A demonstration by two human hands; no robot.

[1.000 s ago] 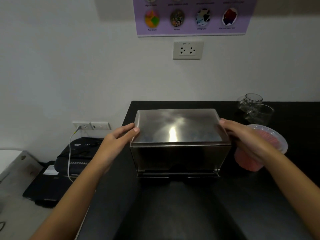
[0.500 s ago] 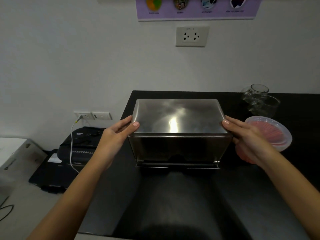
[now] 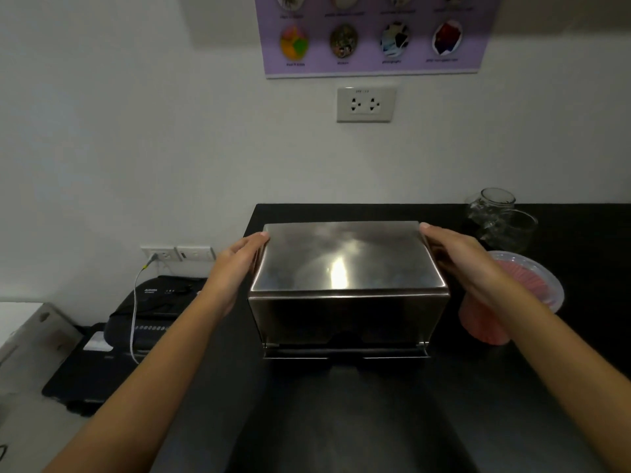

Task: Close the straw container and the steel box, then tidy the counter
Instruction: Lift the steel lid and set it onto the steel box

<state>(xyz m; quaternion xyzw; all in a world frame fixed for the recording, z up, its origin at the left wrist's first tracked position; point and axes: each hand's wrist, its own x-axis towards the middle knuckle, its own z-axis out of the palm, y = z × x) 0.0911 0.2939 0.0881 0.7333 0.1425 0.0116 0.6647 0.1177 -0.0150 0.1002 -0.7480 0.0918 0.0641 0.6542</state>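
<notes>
The steel box (image 3: 346, 288) sits mid-counter (image 3: 341, 421), lid down. The left hand (image 3: 235, 268) and right hand (image 3: 457, 261) clasp its short sides, fingers flat against the metal. It looks rigid, fairly heavy and slick, so the side walls suit best. The straw container (image 3: 512, 295) stands just right.

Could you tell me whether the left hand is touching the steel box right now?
Touching. The head view shows the left hand pressed flat against the left side of the steel box, fingertips at its top edge, with no gap visible.
</notes>
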